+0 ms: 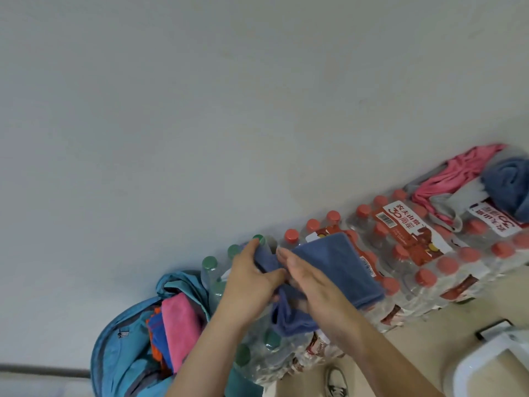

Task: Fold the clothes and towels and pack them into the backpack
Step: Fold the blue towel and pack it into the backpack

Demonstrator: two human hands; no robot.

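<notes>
Blue towel [337, 265] lies across the bottle packs [406, 247], my left hand [252, 279] gripping its end, flat right hand [310, 282] pinning the crease.

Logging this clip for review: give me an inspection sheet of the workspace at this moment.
Surface: wrapped packs of water bottles, used as a table.
Job's things: blue towel half folded on the packs; backpack open beside them, pink towel inside; pink garment and crumpled blue cloth farther along.
Clutter: grey cloth by the pink garment.
Hands: left hand grips the towel's edge; right hand presses it, fingers straight.
Cables: nothing seen.
Surroundings: white wall, beige floor, one shoe.
</notes>
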